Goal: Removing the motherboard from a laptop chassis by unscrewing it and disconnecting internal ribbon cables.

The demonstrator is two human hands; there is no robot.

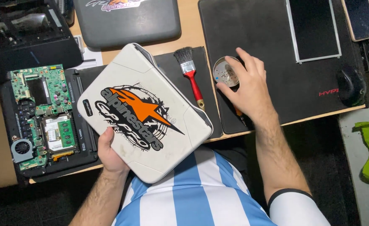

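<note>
My left hand (pixel 109 152) grips the near edge of a white laptop lid (pixel 142 113) with an orange and black star sticker, holding it tilted over the desk edge. My right hand (pixel 245 83) rests on the black mat (pixel 276 37), fingers spread over a small round metal dish (pixel 224 71) holding several tiny screws. A tool with an orange handle (pixel 239 113) pokes out from under this hand. A red-handled paintbrush (pixel 190 75) lies between the lid and the dish.
An opened laptop base with green circuit boards and a fan (pixel 42 113) sits at the left. A grey laptop lid (pixel 128 19) lies at the back. A bare screen panel (pixel 314 29) and a black mouse (pixel 351 86) sit on the mat at the right.
</note>
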